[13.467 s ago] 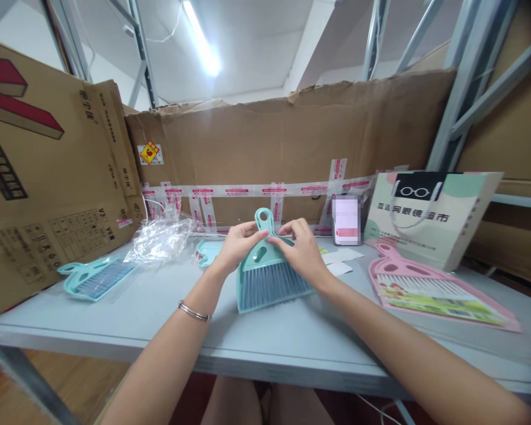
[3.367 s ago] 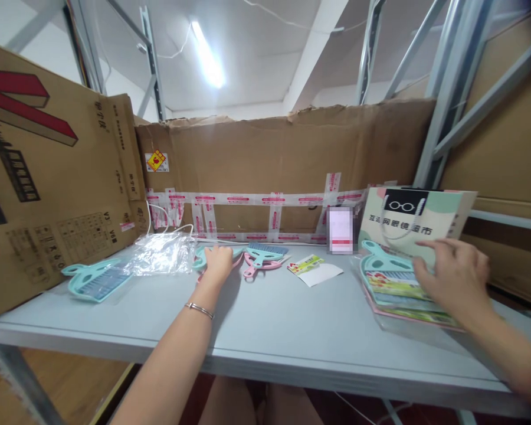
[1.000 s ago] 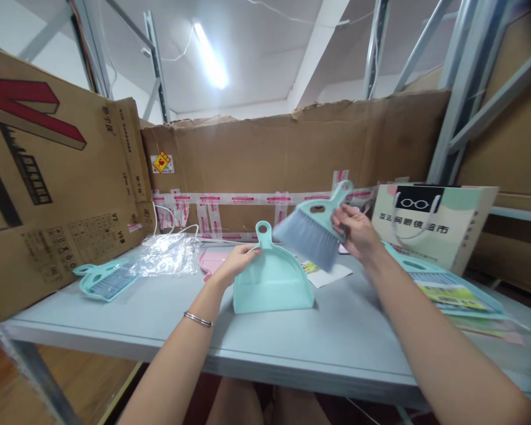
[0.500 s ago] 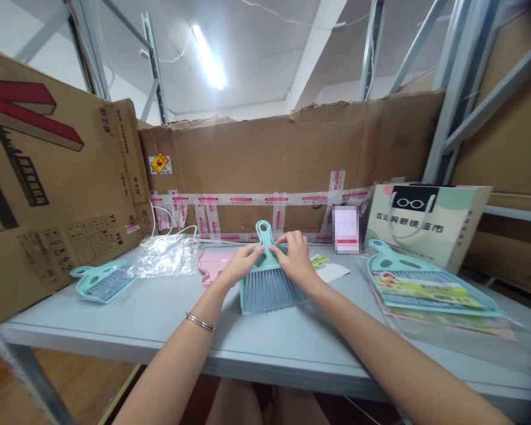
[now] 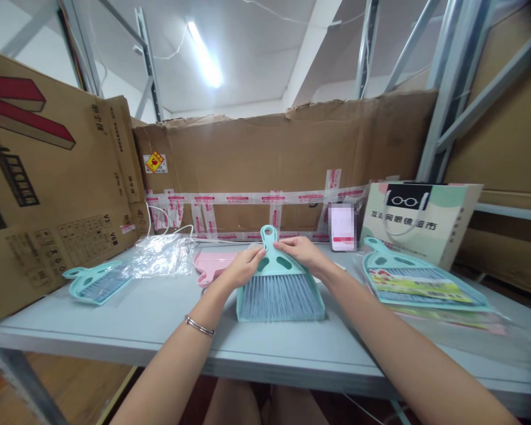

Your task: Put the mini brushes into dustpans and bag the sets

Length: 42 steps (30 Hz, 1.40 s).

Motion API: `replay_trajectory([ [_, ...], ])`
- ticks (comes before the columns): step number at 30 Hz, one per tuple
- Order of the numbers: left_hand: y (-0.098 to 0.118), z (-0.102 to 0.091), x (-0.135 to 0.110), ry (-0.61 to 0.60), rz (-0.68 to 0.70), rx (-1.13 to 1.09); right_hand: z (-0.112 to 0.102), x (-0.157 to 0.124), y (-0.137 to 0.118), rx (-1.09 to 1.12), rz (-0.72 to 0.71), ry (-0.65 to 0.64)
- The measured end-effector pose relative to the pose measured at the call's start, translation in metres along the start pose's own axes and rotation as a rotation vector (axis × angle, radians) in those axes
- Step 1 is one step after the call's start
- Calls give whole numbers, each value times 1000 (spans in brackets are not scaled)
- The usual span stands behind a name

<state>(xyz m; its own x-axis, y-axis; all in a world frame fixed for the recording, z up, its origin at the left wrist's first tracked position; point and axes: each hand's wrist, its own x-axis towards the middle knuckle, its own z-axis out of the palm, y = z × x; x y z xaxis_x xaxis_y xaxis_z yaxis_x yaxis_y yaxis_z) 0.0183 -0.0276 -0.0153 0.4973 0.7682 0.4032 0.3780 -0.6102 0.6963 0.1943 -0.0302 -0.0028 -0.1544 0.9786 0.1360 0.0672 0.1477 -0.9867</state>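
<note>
Between my hands is a mint-green hand brush (image 5: 279,295) with grey-blue bristles, seated in a matching mint dustpan (image 5: 323,307). Their handles line up, with the ring end pointing away from me and the bristles toward me. My left hand (image 5: 244,267) pinches the left side of the handle. From the right, my right hand (image 5: 304,252) has its fingertips closed on the handle near the ring. Just left of the set lies a pink dustpan (image 5: 209,265), partly behind my left hand. A pale slip shows beside my right wrist, mostly covered by it.
Farther left lie another mint brush-and-pan set (image 5: 98,284) and a clear plastic bag (image 5: 161,257). On the right, packaged sets (image 5: 425,283) are stacked before a paper gift bag (image 5: 420,218). A phone (image 5: 343,227) leans against the large cardboard box (image 5: 248,153) at the back.
The brush and dustpan have turned to face me more squarely and come slightly nearer. My right hand has shifted outward along the handle, showing more of the bristles. The view has moved slightly.
</note>
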Motion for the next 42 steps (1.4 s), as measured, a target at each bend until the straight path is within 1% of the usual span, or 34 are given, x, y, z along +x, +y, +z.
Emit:
replay_trajectory([
  [5,1,0,0,3,0,11,3,1,-1,-82,-29,116],
  [12,-3,1,1,21,6,8,8,2,2,-169,-80,179],
  [14,-4,1,2,22,-1,20,9,4,5,-167,-86,172],
  [16,-6,1,3,30,-12,36,6,8,7,-143,-79,117],
  [18,-9,0,3,44,-19,59,-5,15,9,-156,-81,89],
  [19,-10,-1,4,51,-18,74,-14,18,10,-204,-93,119],
  [21,-12,-3,4,62,-15,110,-38,23,13,-431,-100,251],
  [22,-12,-5,4,64,-14,128,-52,25,15,-606,-80,311],
  [23,-12,-6,4,64,-15,141,-65,26,19,-798,-8,326],
  [25,-12,-8,3,56,-17,152,-88,26,28,-931,125,287],
  [26,-12,-8,3,50,-18,152,-96,26,33,-960,196,249],
  [27,-12,-9,3,44,-21,151,-102,26,38,-965,254,213],
  [29,-11,-9,3,37,-30,149,-106,27,47,-987,336,163],
  [31,-11,-9,3,37,-37,149,-102,30,55,-1000,341,163],
  [34,-10,-9,3,35,-30,145,-92,37,66,-1018,299,220],
  [36,-11,-9,3,33,-31,146,-87,42,72,-1017,301,300],
  [39,-11,-9,3,31,-37,148,-86,46,77,-873,326,422],
  [42,-11,-9,3,28,-40,141,-89,48,76,-710,326,425],
])
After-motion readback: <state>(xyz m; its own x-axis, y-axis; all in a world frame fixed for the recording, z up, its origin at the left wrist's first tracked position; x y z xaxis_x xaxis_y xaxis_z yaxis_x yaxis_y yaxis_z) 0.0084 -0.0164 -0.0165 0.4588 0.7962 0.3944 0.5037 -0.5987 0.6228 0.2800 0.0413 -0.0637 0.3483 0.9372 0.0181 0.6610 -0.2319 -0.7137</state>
